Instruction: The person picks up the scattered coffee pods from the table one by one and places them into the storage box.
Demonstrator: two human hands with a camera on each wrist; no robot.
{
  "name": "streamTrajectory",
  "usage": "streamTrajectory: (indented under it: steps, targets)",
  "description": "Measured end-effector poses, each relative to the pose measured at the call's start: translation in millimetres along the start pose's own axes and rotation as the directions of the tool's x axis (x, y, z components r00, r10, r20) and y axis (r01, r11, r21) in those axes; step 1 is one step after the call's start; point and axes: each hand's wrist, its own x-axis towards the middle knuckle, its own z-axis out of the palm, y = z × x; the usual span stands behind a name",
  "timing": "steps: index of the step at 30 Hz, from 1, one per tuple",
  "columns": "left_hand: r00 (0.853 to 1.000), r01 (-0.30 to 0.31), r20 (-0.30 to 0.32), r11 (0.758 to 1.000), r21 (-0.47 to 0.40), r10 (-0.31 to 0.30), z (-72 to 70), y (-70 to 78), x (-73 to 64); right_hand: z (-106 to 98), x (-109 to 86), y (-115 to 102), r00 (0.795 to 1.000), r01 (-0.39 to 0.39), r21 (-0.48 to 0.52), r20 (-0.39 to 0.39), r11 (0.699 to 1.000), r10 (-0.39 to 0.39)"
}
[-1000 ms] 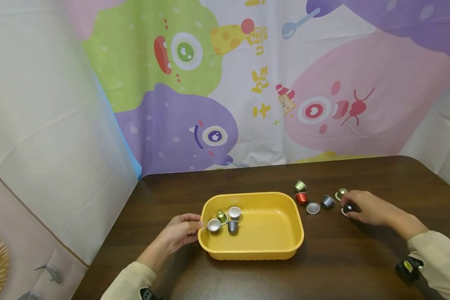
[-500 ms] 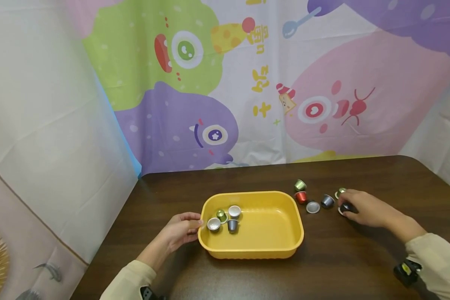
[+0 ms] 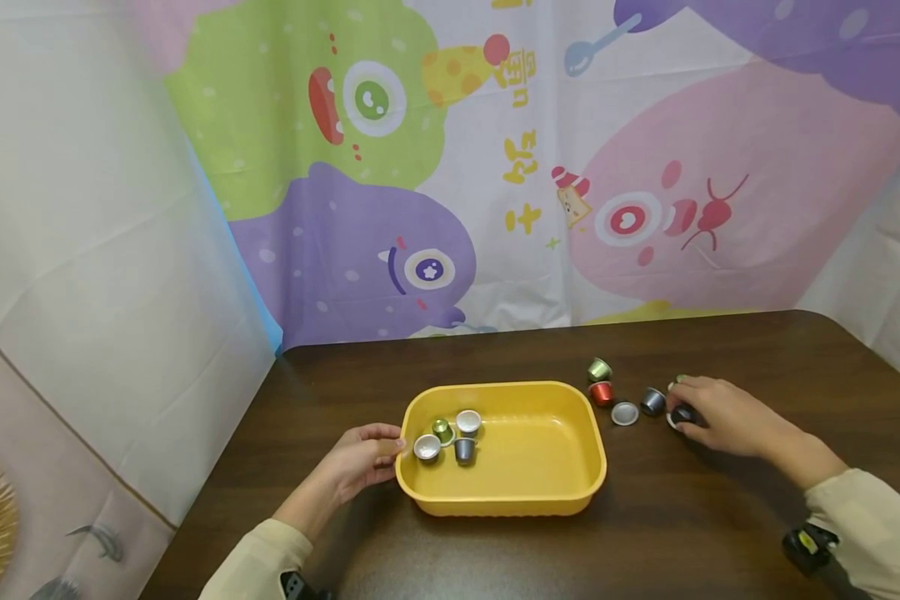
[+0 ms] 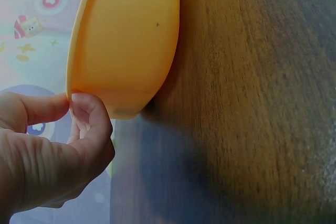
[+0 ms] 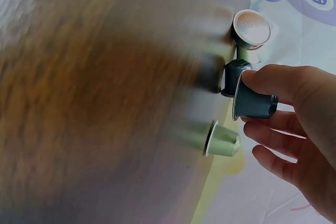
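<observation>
My left hand (image 3: 360, 462) pinches the left rim of a yellow plastic tub (image 3: 502, 507), thumb and finger at its edge in the left wrist view. In my right hand (image 3: 731, 418) is a dark coffee capsule (image 5: 254, 100), gripped between thumb and fingers with its silver rim facing away from the palm. Just beyond it lies a grey-blue capsule (image 3: 652, 402). A green capsule (image 5: 223, 140) lies beside the right fingers, mostly covered by the hand in the head view. Inside the tub, at its left, sit several capsules, including a green one (image 3: 442, 431) and a grey one (image 3: 465, 451).
Right of the tub, a green capsule (image 3: 599, 370), a red capsule (image 3: 602, 393) and a foil-side-up capsule (image 3: 625, 413) lie on the dark wooden table (image 3: 420, 558). A cartoon-printed curtain (image 3: 510, 275) hangs behind the table's far edge.
My right hand has shifted slightly left with the dark capsule, toward the grey-blue one, and now covers more of the green capsule. The left hand stays on the tub's rim.
</observation>
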Motion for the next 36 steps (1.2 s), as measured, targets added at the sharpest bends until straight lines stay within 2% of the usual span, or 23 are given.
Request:
streamTrajectory:
  steps: [15,23,26,30,36]
  targets:
    - [1.000,0.000,-0.008,1.000,-0.003,0.000,-0.1,-0.4,-0.7,-9.9,6.9,-17.4,0.998,0.026,-0.100,-0.049,0.995,-0.031]
    - [0.998,-0.037,0.057,0.999,-0.035,0.038,-4.8,-4.8,2.6,-13.2,13.3,-24.1,0.988,0.094,-0.116,-0.115,0.989,-0.107]
    - [0.999,-0.027,0.045,0.999,-0.034,0.028,-3.7,-4.3,1.7,-14.7,15.8,-25.9,0.982,0.115,-0.126,-0.137,0.985,-0.132]
    - [1.000,-0.007,-0.002,1.000,-0.018,0.007,-0.6,-1.7,-0.3,-17.3,18.9,-27.7,0.975,0.140,-0.118,-0.155,0.983,-0.158]
    - [1.000,-0.002,-0.002,1.000,-0.015,0.002,-0.7,-1.6,1.0,-21.1,25.0,-30.0,0.969,0.162,-0.132,-0.166,0.978,-0.183]
